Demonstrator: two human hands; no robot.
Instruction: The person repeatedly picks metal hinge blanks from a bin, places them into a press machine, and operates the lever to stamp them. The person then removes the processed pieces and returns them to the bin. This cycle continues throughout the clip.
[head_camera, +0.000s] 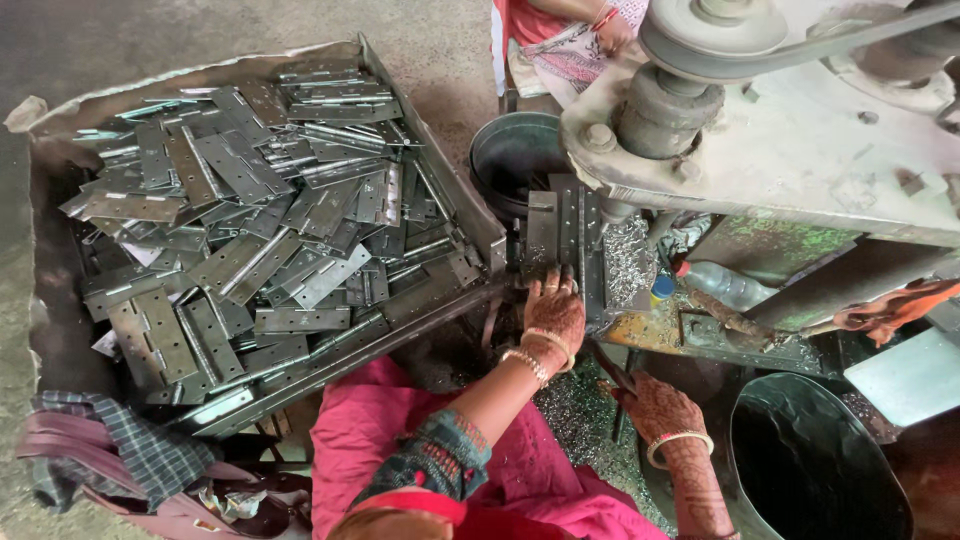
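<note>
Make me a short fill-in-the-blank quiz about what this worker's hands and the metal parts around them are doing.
1. The big tray on the left is heaped with flat metal ____.
2. The left hand rests on hinges lying under the ____.
3. The right hand sits lower, near a round dark ____.
4. Both wrists wear ____.

Missing words: hinges; machine; bucket; bangles

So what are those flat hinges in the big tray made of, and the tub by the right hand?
The hinges look like bare steel: grey, shiny, with sharp glints on their flat leaves and punched screw holes. The tray seems to be thin sheet metal, dull and bent at the rim. The tub near the right hand looks like dark metal, though plastic can't be ruled out.
</note>
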